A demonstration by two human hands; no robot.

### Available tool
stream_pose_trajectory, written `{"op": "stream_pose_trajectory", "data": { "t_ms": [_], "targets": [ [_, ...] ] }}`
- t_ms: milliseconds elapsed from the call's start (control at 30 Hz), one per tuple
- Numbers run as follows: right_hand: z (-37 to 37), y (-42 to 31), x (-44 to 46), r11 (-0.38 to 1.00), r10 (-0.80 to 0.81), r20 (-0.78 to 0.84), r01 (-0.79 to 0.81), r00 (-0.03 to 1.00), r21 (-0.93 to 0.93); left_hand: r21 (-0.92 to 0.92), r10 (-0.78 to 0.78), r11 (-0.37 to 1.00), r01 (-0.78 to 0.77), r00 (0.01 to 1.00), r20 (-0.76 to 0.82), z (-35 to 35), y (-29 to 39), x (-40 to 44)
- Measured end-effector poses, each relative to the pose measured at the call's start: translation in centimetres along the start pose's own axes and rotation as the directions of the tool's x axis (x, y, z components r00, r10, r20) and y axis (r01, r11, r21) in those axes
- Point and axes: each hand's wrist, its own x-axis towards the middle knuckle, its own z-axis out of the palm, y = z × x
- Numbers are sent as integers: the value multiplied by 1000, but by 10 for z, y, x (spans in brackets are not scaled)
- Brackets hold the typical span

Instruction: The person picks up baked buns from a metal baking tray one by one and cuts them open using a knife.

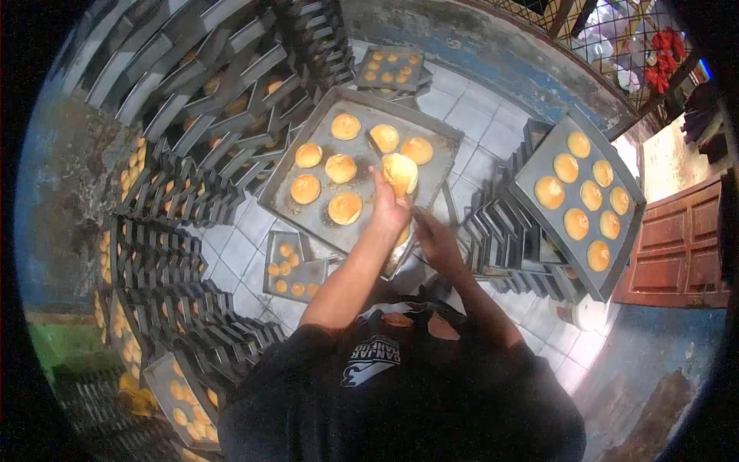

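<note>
My left hand [390, 202] is closed round a golden bun [399, 174], held above the near right part of a large metal tray [308, 223]. Other round buns, among them one at the tray's left [305, 189] and one near its front [345, 208], lie on that tray. Just right of the held bun is my right hand [436, 240], its fingers curled and in shadow. Whatever it may hold is too dark to make out.
Stacked trays rise at the right, the top tray [531, 165] bearing several buns. Many tilted tray stacks [165, 258] line the left. Smaller trays of buns stand behind [391, 81] and at the front left [269, 262]. A white bucket [589, 314] is near a brown door [677, 250].
</note>
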Motion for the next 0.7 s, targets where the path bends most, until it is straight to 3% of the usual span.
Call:
{"op": "stream_pose_trajectory", "data": {
  "t_ms": [133, 167, 200, 267, 300, 367, 433, 467, 500, 567, 600, 667, 700],
  "targets": [
    [-12, 6, -12, 998, 56, 26, -54, 998, -38, 51, -21, 998, 25, 997, -78, -4, 11, 20],
    [-24, 7, -27, 982, 166, 84, -157, 983, -108, 51, -26, 998, 30, 996, -80, -7, 13, 25],
    [-37, 6, -42, 950, 278, 135, -251, 951, -183, 104, 24, 994, -14, 995, -94, -9, 13, 27],
    [-74, -14, -76, 955, 298, 171, -292, 939, -60, 204, 153, 971, -123, 978, -139, -24, 8, 43],
    [-84, 2, -96, 949, 303, 145, -284, 942, -137, 202, 148, 972, -118, 979, -142, -34, 6, 52],
    [-99, 17, -121, 934, 316, 111, -288, 942, -210, 670, 344, 699, -250, 939, -9, -51, 2, 64],
    [-112, 16, -134, 782, 621, 20, -617, 784, -83, 728, 250, 662, -178, 968, 9, -47, 5, 68],
    [-114, 22, -134, 850, 520, 2, -517, 854, -99, 908, 408, 274, -318, 893, 189, -32, 10, 62],
    [-115, 27, -136, 848, 523, -11, -521, 853, -96, 909, 466, -172, -381, 781, 415, -17, 12, 58],
    [-111, -6, -118, 744, 653, -105, -610, 750, 273, 929, 425, -116, -352, 828, 366, 5, 8, 82],
    [-109, -6, -116, 743, 656, -113, -610, 747, 276, 945, 429, -57, -321, 847, 314, 15, 4, 93],
    [-106, 0, -114, 861, 485, -140, -444, 863, 250, 956, 501, 136, -259, 851, 160, 25, -15, 116],
    [-105, 5, -115, 860, 487, -151, -443, 860, 252, 955, 493, 133, -265, 854, 168, 17, -22, 133]
  ]
}}
